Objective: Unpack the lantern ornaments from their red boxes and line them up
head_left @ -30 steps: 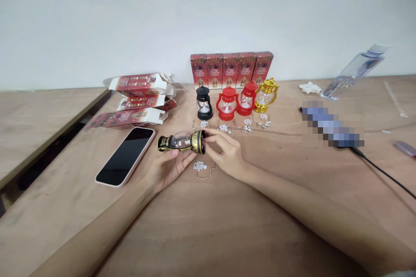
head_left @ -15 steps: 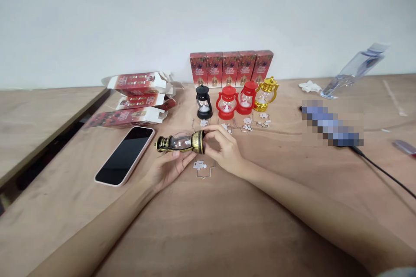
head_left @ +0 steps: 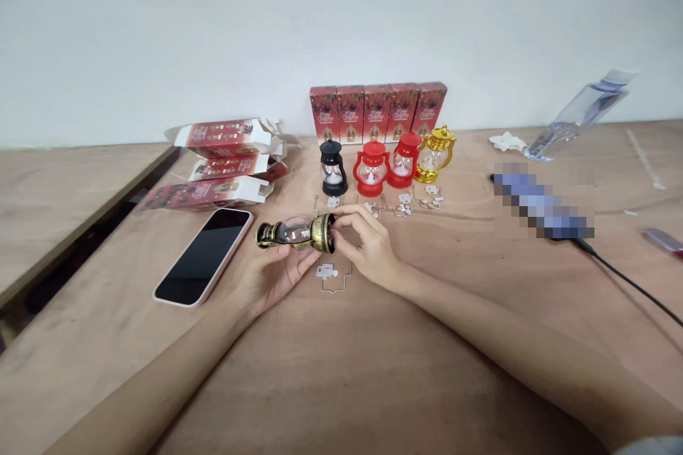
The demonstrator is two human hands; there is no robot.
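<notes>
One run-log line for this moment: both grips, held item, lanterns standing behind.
left grip: holds bronze lantern on its side | right grip: at its base end | behind: black lantern, two red lanterns, gold lantern, upright

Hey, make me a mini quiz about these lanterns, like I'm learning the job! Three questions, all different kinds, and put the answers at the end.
1. Count: how many red lanterns are standing on the table?
2. True or false: the left hand holds the bronze-coloured lantern on its side.
3. Fill the gap: the leftmost standing lantern is coloured ____.

Key:
1. Two.
2. True.
3. Black.
</notes>
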